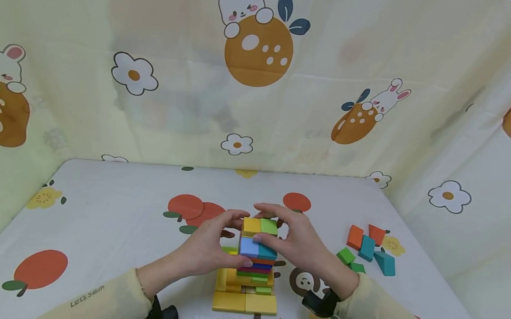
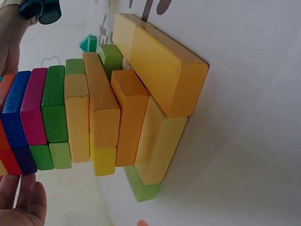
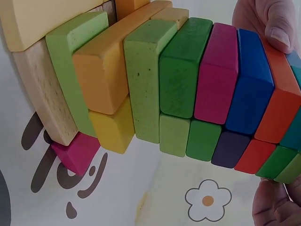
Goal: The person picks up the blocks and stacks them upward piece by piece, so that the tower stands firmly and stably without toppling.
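A tall tower of coloured wooden blocks (image 1: pixel 257 251) stands on a wide base of yellow blocks (image 1: pixel 245 302). My left hand (image 1: pixel 206 250) grips its upper part from the left, the thumb across the front at the orange and blue layers, the fingers reaching behind. My right hand (image 1: pixel 299 237) holds the top from the right, thumb on the front just below the yellow and light green top blocks (image 1: pixel 260 225), other fingers hidden behind. Stacked layers of green (image 3: pixel 186 68), magenta (image 3: pixel 216 73) and blue (image 3: pixel 255 82) show in the right wrist view.
Several loose orange, teal and green blocks (image 1: pixel 366 248) lie on the table to the right. A magenta block (image 3: pixel 77 153) lies beside the tower's base. The white table (image 1: pixel 119 229) has printed fruit and flowers, and a patterned curtain (image 1: pixel 176 108) hangs behind it.
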Demonstrator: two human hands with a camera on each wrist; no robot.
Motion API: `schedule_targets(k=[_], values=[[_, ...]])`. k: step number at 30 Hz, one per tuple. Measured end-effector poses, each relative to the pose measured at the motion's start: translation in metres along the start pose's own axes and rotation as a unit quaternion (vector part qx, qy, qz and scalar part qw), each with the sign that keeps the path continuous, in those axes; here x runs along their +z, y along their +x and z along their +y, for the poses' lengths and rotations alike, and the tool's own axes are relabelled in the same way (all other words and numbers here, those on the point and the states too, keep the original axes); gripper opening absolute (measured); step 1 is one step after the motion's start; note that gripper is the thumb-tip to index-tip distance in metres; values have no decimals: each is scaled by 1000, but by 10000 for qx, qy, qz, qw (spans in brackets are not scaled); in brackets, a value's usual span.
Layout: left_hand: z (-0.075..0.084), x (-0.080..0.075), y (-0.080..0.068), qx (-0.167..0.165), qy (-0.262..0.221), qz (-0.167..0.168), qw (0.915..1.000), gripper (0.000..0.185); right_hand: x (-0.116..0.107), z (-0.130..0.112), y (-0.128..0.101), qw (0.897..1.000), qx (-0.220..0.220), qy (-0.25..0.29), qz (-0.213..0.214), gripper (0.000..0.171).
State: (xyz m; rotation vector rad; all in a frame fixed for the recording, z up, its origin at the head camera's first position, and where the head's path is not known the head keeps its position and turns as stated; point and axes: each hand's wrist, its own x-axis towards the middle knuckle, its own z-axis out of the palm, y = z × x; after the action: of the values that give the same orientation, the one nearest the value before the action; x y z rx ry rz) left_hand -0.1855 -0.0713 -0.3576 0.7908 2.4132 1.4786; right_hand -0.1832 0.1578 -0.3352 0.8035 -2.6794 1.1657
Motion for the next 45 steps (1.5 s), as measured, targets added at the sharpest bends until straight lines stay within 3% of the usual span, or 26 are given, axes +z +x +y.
schedule_targets(k=[4, 8, 14, 17, 22, 26, 29, 32, 39, 45], values=[[0, 0, 0, -21, 25, 32, 10000, 78, -1, -1, -1, 10000, -38, -53, 24, 52], [0, 0, 0, -78, -14, 67, 9999, 78, -8, 2, -5, 9994, -65, -141, 319, 43], [1, 1, 1, -142, -59, 89, 9998, 79, -32, 23, -23, 9941, 503, -462, 837, 33], [1, 1, 1, -137, -57, 91, 9998, 79, -47, 44, -37, 9886, 626, -1031, 901, 30], [1, 2, 0, -169, -111, 126, 9997, 79, -70, 87, -64, 9740, 1117, -1945, 325, 27], [0, 2, 0, -180, -117, 135, 9997, 78, -77, 116, -82, 9524, 1698, -2488, -476, 30], [0, 2, 0, -149, -123, 123, 9997, 78, -76, 129, -91, 9338, 1903, -2926, -789, 35], [0, 1, 0, -107, -115, 110, 9998, 78, -72, 131, -92, 9238, 1993, -3148, -885, 38], [-1, 1, 0, -55, -83, 102, 9999, 77, -52, 111, -86, 9464, 2071, -2040, -1411, 51], [-2, 1, 0, -50, -85, 97, 9999, 78, -45, 99, -89, 9449, 2272, -1861, -1445, 52]])
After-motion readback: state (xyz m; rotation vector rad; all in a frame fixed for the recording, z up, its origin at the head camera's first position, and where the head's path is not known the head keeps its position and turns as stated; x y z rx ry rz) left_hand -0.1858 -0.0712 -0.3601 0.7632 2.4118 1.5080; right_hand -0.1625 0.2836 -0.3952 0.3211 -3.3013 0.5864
